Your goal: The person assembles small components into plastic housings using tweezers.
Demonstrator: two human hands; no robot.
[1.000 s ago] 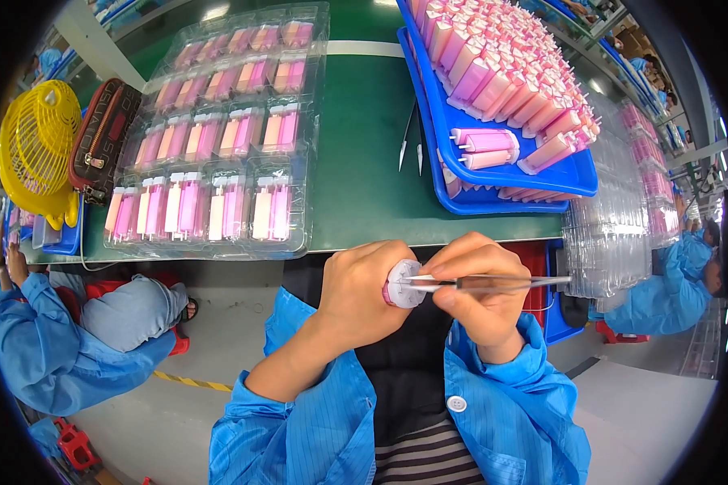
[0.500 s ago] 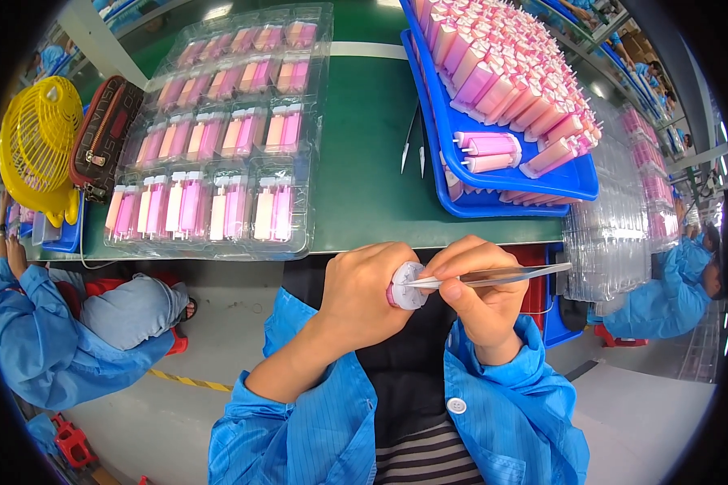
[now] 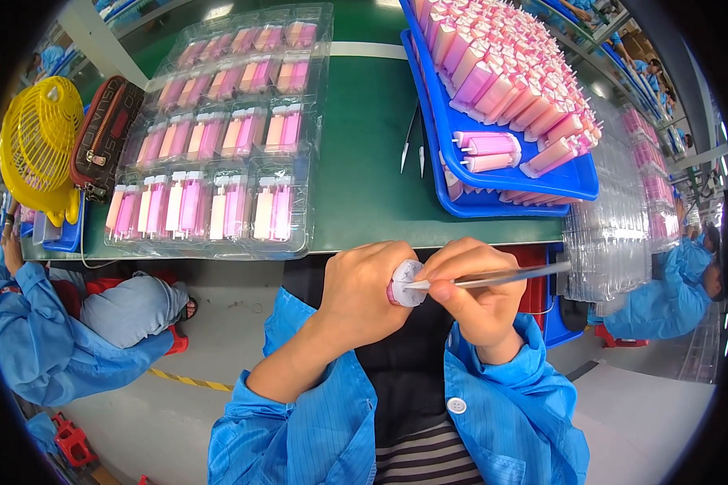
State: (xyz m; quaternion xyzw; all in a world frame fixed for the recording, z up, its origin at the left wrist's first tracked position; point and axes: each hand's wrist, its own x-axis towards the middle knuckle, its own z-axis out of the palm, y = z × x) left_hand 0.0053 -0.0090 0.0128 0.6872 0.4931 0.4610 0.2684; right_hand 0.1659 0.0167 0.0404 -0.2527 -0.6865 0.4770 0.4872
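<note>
- The left hand (image 3: 364, 287) wraps a pink-sided piece with a round white end face (image 3: 407, 284), on the near side of the shallow blue plastic tray (image 3: 542, 184).
- The right hand (image 3: 484, 311) pinches slender, shiny metal tweezers (image 3: 510, 276), tips at that face.
- Step in hand: apparently fine tweezer work there.
- Next move likely calls for steady holding and delicate tip control.

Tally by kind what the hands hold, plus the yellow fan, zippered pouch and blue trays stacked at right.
Tweezers in right hand: 1
White-ended pink piece in left hand: 1
Yellow fan: 1
Zippered pouch: 1
Blue trays stacked at right: 2 visible
Total: 6
</note>
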